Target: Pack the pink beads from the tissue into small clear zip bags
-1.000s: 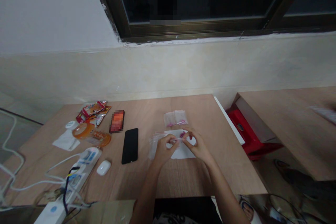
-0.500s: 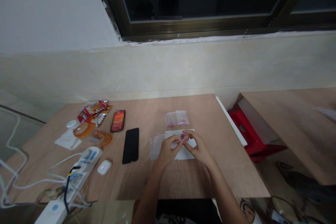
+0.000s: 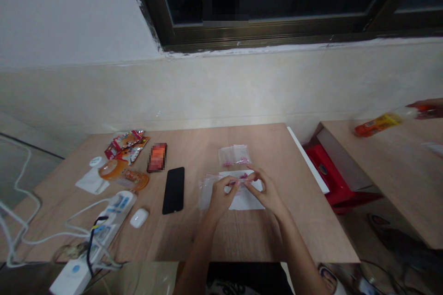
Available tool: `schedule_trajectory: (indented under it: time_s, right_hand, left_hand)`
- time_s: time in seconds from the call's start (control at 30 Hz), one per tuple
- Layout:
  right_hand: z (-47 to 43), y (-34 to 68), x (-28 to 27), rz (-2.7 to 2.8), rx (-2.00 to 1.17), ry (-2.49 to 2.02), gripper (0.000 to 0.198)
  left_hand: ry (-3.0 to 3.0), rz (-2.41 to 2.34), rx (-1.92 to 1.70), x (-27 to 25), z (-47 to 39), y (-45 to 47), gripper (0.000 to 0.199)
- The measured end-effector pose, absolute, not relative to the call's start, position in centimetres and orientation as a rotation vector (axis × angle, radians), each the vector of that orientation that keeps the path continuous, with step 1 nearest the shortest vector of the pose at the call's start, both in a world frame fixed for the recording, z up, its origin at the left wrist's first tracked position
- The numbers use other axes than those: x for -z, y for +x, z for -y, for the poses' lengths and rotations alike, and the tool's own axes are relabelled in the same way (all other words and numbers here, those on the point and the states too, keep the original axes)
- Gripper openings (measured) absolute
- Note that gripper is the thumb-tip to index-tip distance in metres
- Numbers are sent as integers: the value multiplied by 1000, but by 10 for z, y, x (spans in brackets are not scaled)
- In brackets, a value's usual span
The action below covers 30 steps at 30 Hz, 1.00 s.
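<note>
My left hand [image 3: 222, 194] and my right hand [image 3: 263, 192] meet over a white sheet of paper [image 3: 247, 202], each with thumb and forefinger pinched. Between them they grip a small clear plastic zip bag [image 3: 241, 183] by its edge. Small magenta pieces [image 3: 244, 176] show just behind the fingertips; whether they lie in the bag or on the paper I cannot tell. Left of the paper lies a stack of clear plastic bags [image 3: 205, 192], partly under my left hand. Beyond the paper, two filled bags [image 3: 234, 155] with magenta pieces at the bottom lie side by side.
To the left are a black phone [image 3: 173, 190], a red pack [image 3: 157, 157], an orange bottle [image 3: 123, 175], snack packets [image 3: 127, 144], a white earbud case [image 3: 139, 218] and a power strip [image 3: 107, 226] with cables. At right, another person's hand [image 3: 429, 108] holds a drink bottle [image 3: 384, 122] over the neighbouring table.
Another person's hand with a drink bottle has come into view at the right. My fingers have shifted slightly on the bag, the right hand moving a little outward. The view has tilted slightly.
</note>
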State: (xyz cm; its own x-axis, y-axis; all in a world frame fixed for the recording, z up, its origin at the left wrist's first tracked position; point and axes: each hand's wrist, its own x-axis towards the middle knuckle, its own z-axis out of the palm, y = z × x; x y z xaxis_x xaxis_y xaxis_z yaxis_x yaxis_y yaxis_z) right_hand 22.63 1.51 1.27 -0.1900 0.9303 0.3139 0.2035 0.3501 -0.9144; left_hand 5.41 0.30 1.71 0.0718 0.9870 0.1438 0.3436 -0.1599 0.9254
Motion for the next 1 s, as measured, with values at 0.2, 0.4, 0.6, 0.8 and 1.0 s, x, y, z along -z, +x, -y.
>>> schedule_trajectory:
  time_s: [0.2,0.4,0.6,0.8,1.0]
  right_hand:
    - [-14,220,-4,1579,-981,-1001,35]
    - [-15,222,4,1587,-936,-1017,32]
    - [-15,222,2,1549,-981,-1012,37]
    - [-18,224,9,1443,-1086,-1016,48]
    - [-18,221,13,1469,-1065,-1044,41]
  left_hand:
    - [1690,-1390,-1125,-18,0,56,21]
    - [1712,-1434,-1172,-10,3,53,17]
    - [1668,-1510,-1318,-12,6,53,23]
    - [1580,-1458,-1309,-10,5,50,21]
    - [1536,-1427,-1183,-4,-1,52,18]
